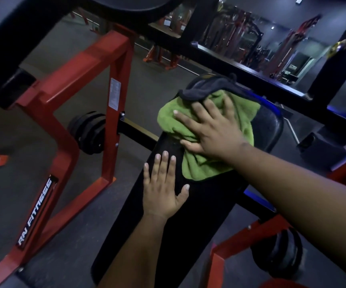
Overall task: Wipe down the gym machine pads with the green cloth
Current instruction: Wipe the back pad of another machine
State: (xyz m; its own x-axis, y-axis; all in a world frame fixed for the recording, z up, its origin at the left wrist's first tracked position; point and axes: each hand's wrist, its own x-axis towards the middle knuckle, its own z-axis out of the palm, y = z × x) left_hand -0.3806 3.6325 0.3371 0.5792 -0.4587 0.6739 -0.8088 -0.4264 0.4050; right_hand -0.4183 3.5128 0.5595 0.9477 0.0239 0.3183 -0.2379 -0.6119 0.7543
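The right hand (211, 132) is laid flat on the green cloth (207, 163), with its fingers (185, 118) straight and spread wide; the cloth is pressed down under the palm rather than gripped. The left hand (162, 190) is laid flat on the bare pad (168, 235) just beside the cloth's near left corner, its fingers straight and close together and the thumb held out to the side; nothing is held in it.

The cloth is soft and fuzzy, like towelling, and is bunched into loose folds. It is spread over the far end of the pad, reaching across to the pad's right edge, and a dark hem can be seen along its near edge. A second, dark grey cloth (207, 86) is crumpled at the far end of the pad, touching the green one and partly under the right fingertips.

The pad is long, narrow and black, with a smooth, slightly shiny covering. It is flanked by a red frame (64, 142) of square painted steel tubing, on which round black weight plates (88, 132) are hung.
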